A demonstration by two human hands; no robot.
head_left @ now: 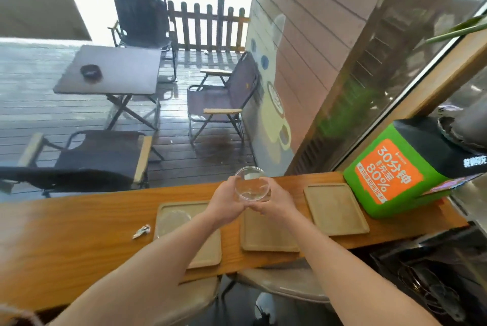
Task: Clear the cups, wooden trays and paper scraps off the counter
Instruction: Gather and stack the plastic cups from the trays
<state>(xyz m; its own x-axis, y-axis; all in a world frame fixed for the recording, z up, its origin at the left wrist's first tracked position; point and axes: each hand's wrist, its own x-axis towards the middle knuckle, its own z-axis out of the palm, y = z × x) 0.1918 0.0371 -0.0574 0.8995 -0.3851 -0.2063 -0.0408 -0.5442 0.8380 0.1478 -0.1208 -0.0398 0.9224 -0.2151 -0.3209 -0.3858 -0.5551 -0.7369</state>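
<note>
Clear cup (251,186) held by left hand (228,203) and right hand (275,203) above wooden counter (79,225).

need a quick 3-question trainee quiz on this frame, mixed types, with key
1. True or false: the left hand and right hand both grip the clear cup, raised above the counter.
2. How many wooden trays lie on the counter? A two; B three; C four.
3. Fill in: the paper scrap lies on the counter to the ___ of the leftmost tray.
Key: 1 true; 2 B; 3 left.
</note>
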